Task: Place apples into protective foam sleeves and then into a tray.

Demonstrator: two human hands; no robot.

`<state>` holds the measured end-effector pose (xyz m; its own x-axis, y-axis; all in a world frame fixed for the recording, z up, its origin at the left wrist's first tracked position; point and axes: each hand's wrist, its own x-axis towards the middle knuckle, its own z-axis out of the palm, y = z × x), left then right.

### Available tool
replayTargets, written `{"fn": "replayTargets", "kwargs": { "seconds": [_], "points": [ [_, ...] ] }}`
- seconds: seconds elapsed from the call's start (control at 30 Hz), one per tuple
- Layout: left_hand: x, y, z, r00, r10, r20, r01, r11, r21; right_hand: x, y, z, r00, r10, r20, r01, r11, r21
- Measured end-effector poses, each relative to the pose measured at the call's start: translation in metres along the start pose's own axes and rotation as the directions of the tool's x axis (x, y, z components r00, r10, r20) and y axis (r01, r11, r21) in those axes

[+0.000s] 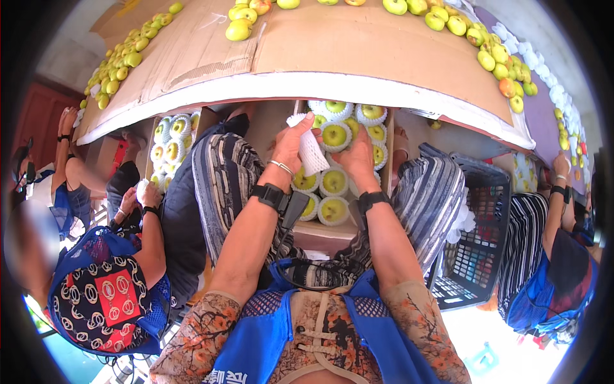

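My left hand pinches a white foam net sleeve, which hangs flattened over the open box. Just to its right, my right hand has its thumb and fingers around a green apple in a foam net. Below and around both hands, a cardboard box between my knees holds rows of apples in white foam nets, such as the net-wrapped apple at the near end. My wrists and forearms cover part of the rows.
A cardboard-covered table spans the front, with loose apples along its far side. On my right stands a black plastic crate. A co-worker sits close on my left beside another apple box; another person sits at right.
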<state>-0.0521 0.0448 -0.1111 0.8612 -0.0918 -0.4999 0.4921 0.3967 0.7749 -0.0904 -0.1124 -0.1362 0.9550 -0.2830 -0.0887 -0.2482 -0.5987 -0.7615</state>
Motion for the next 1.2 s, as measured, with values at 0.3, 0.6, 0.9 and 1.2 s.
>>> {"fn": "replayTargets", "kwargs": {
  "seconds": [0.3,0.6,0.9,1.2],
  "points": [
    [-0.009,-0.004,0.017,0.968,0.143,0.205,-0.123,0.986,-0.109,-0.021,-0.029,-0.038,0.948,0.029,0.317,-0.263,0.634,0.728],
    [-0.043,0.043,0.064,0.913,0.283,0.293,-0.276,0.959,-0.068,-0.029,-0.044,-0.050,0.859,-0.151,0.489,-0.337,0.553,0.762],
    [-0.029,0.084,0.085,0.849,0.253,0.464,-0.309,0.950,0.047,-0.025,-0.065,-0.078,0.937,-0.080,0.340,-0.278,0.416,0.866],
    [-0.009,0.069,0.071,0.876,0.115,0.468,-0.112,0.993,-0.034,-0.020,-0.072,-0.073,0.979,-0.076,0.189,-0.116,0.552,0.825]
  ]
}}
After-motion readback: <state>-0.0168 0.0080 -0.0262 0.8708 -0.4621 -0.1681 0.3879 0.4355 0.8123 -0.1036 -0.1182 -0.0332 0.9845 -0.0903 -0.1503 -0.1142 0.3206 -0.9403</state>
